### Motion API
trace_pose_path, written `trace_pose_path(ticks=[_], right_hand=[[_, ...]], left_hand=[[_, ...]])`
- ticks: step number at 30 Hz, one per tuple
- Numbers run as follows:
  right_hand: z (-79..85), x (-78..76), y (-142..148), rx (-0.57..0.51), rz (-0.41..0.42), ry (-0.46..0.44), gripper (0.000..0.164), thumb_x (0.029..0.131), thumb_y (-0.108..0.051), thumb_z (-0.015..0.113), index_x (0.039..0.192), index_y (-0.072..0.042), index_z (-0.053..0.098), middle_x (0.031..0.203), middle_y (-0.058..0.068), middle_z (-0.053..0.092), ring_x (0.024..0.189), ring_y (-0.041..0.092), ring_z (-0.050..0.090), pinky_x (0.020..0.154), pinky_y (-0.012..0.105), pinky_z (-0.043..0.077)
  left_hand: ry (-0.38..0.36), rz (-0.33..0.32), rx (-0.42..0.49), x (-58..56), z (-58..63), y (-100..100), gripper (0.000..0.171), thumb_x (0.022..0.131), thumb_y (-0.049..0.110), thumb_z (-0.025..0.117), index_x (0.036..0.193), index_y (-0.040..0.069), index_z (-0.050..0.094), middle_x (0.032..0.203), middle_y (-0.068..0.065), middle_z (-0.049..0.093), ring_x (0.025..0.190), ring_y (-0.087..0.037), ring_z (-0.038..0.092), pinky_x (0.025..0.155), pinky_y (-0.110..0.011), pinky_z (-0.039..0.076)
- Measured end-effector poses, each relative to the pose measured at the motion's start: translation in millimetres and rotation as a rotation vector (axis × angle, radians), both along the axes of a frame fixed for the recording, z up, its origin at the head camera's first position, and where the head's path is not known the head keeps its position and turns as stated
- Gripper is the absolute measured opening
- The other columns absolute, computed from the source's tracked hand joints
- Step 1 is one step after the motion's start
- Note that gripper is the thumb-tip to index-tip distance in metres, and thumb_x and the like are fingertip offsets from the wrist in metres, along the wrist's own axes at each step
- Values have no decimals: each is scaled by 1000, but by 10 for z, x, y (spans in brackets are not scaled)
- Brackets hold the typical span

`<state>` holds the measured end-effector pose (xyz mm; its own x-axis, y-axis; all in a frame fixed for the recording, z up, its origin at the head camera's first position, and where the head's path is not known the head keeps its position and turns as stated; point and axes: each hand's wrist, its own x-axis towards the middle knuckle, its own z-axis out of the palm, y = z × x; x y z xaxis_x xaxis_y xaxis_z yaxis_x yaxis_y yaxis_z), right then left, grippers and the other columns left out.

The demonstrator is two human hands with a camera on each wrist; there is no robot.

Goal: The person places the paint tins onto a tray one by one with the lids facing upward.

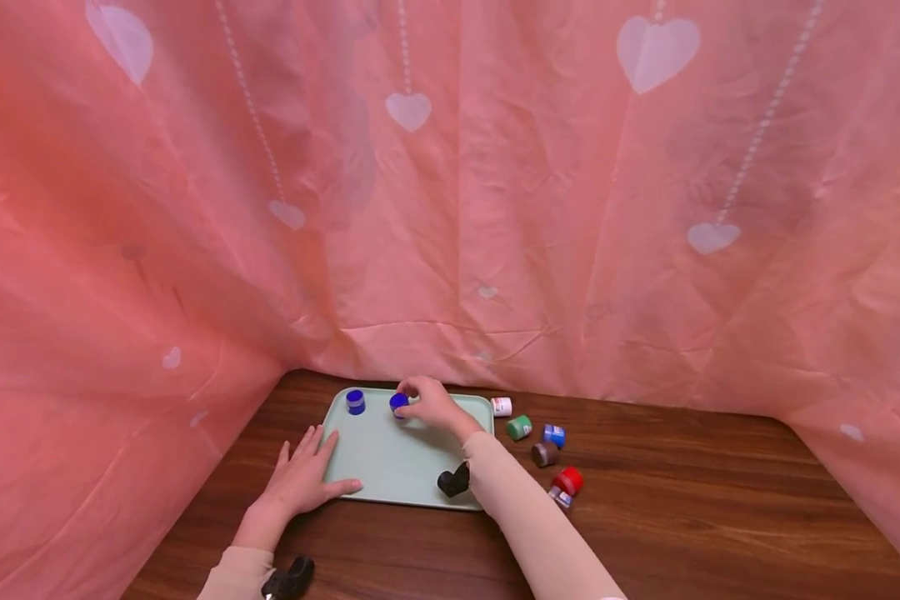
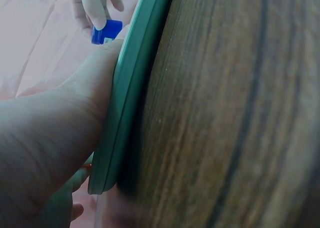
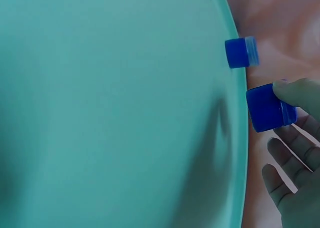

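My right hand (image 1: 430, 403) pinches a small dark-blue paint jar (image 3: 265, 107) between thumb and fingers, over the far part of a pale green tray (image 1: 397, 458). Whether the jar's base touches the tray, I cannot tell. A second dark-blue paint jar (image 1: 356, 402) stands in the tray's far left corner. My left hand (image 1: 300, 475) rests on the tray's left side with its fingers spread and its thumb across the near left corner. In the left wrist view that thumb (image 2: 92, 67) lies over the tray's rim (image 2: 131, 62).
Right of the tray, on the brown wooden table (image 1: 682, 500), are a white jar (image 1: 501, 407), a green jar (image 1: 519, 427), a lighter blue jar (image 1: 554, 436), a brown jar (image 1: 545, 454), a red jar (image 1: 568, 480) and a partly hidden clear jar (image 1: 561, 497). Pink curtains (image 1: 495, 208) hang behind.
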<state>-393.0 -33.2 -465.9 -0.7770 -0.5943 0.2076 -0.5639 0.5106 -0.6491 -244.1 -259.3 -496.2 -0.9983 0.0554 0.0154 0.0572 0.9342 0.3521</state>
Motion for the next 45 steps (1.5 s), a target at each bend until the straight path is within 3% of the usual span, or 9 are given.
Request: trace_pose_path(ticks=[11,29,38,45], right_hand=[[-139,-48,-30,4,-50,35,29,82,-12,77,107,-1,67,103,14,69,96,23,60,90,35,48],[-128,-31,-26,57,-139,38,29,86,-16,74,111,-4,66,109,13,67,102,25,59,95,39,50],[-117,85,71,125,-202,105,40,84,-22,74,120,-7,63,120,14,62,113,32,55,98,47,46],[-54,191,155,113,-243,134,36,83,-21,73,116,-7,65,119,14,62,112,32,57,92,48,49]], left_hand=[[9,-12,-2,15,-15,9,106,76,73,64,149,2,37,157,-29,25,148,-45,18,112,-72,10],[16,-6,-12,7,24,3,104,77,71,65,149,1,37,157,-30,25,148,-44,18,113,-72,10],[14,-11,-16,-8,-8,20,104,76,71,65,149,2,37,157,-29,25,148,-44,18,113,-71,11],[16,-9,-12,-7,-10,11,105,76,72,64,149,2,37,157,-29,25,148,-44,18,113,-71,10]])
